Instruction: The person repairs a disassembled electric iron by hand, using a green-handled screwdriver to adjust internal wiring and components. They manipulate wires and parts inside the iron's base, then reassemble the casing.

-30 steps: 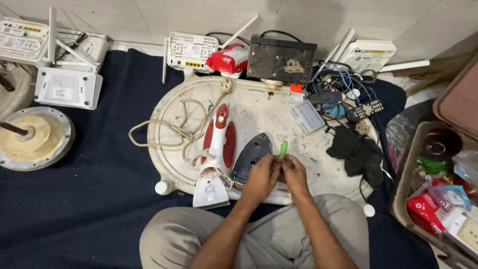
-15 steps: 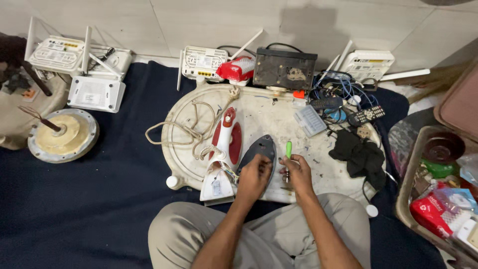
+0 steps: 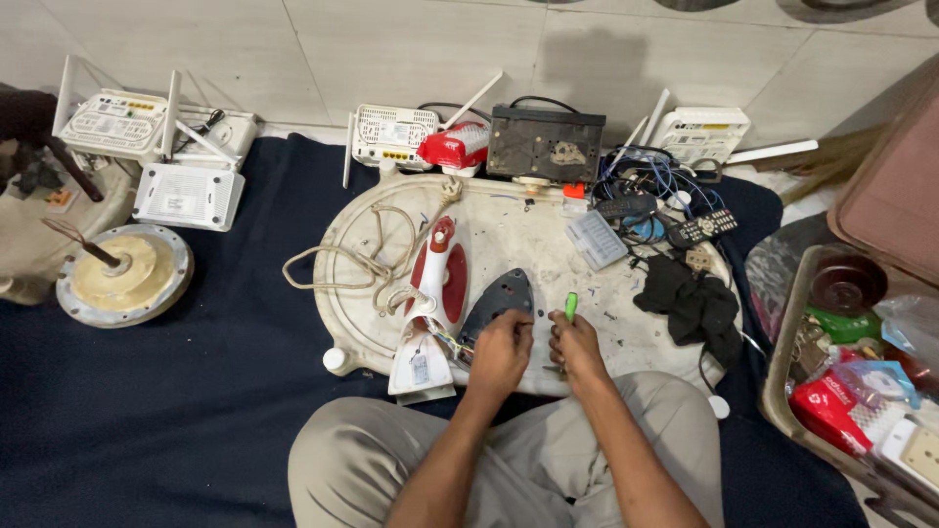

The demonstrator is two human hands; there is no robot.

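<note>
A dark iron soleplate [image 3: 502,296] lies on a white oval board [image 3: 509,240], and my left hand [image 3: 502,350] grips its near end. My right hand [image 3: 572,344] is closed around a green-handled screwdriver [image 3: 570,306], its tip pointing down beside the soleplate. The red and white iron body [image 3: 433,293] lies just left of my left hand, with loose wires running toward the plate. Its beige cord [image 3: 367,256] loops over the board's left side.
Several white routers [image 3: 147,122] sit at the back, beside a black box [image 3: 545,142]. A fan motor [image 3: 122,274] rests at left, a black cloth [image 3: 694,301] and a remote [image 3: 700,228] at right. A cluttered tray [image 3: 782,386] stands far right.
The view has shifted slightly, so things sit further right in frame. My hands stay together on the soleplate and screwdriver, with little other movement.
</note>
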